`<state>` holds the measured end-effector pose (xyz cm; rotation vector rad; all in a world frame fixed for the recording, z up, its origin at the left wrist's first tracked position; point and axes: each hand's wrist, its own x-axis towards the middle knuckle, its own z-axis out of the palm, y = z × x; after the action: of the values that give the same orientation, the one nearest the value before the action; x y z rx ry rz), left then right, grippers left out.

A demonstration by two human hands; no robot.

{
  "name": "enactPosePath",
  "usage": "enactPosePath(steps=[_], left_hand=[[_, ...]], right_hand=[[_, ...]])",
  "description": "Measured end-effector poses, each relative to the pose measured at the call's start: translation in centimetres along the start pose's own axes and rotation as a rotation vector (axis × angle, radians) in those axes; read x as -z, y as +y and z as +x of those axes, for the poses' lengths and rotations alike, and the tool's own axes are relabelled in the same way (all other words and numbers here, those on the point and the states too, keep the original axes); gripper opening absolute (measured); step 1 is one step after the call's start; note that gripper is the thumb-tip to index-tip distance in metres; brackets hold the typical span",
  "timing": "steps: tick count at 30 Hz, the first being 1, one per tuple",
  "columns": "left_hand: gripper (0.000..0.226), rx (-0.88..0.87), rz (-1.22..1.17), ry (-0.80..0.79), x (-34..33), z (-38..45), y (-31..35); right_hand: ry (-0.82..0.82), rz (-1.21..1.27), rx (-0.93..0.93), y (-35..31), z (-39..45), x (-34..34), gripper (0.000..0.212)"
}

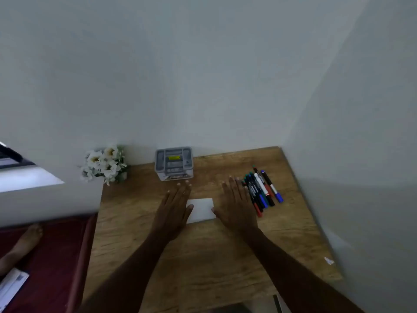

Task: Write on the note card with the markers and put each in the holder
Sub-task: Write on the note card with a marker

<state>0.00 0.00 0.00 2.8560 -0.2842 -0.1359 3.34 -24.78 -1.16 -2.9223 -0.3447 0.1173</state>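
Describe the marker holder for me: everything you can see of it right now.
The holder is a small grey box that looks like plastic, with rounded corners and an open top split into several compartments. A yellow patch, perhaps a label, shows in a middle compartment; I see no markers in it. Its pale front face carries dark markings too blurred to read. It stands upright on the wooden table at the far edge by the wall, right of the white flowers. Neither hand touches it; the left hand lies just in front.

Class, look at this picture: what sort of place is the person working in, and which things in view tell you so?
Probably a room at home, at a small wooden desk pushed into a plain wall corner. Clues: a bunch of markers, a white note card, a grey holder and artificial flowers.
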Motion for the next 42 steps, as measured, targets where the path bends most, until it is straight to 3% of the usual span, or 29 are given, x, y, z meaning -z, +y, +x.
enactPosePath(steps=[3,8,13,25,33,37,40,42], left_hand=[[0.065,-0.018,0.004,-0.034,-2.1,0.9,-0.8],[0.072,-0.070,0.010,-0.064,-5.7,1.4,-2.1],[0.084,-0.125,0.077,0.031,-6.5,1.1,-2.2],[0.093,-0.110,0.130,0.011,-7.9,1.6,-2.8],[0.070,-0.119,0.105,-0.026,-7.2,0.8,-2.5],[0.072,-0.147,0.069,0.056,-7.3,0.4,-2.9],[0.063,-0.206,0.026,0.216,-7.1,-0.2,-2.3],[0.048,-0.271,-0.006,0.259,-6.9,-0.4,-1.7]], right_hand=[[-0.048,0.072,0.081,-1.2,0.6,-2.2,0.096],[0.008,0.193,0.210,-0.8,1.0,-4.9,0.090],[0.011,0.054,0.213,-0.5,1.4,-6.4,0.096],[0.025,0.025,0.247,0.0,1.6,-7.7,0.092],[0.028,0.081,0.273,0.0,1.2,-7.4,0.088],[0.224,0.255,0.239,0.8,0.1,-5.0,0.063],[0.416,0.121,0.114,2.9,0.1,-2.6,0.025],[0.402,0.023,-0.011,4.3,0.3,-1.5,0.011]])
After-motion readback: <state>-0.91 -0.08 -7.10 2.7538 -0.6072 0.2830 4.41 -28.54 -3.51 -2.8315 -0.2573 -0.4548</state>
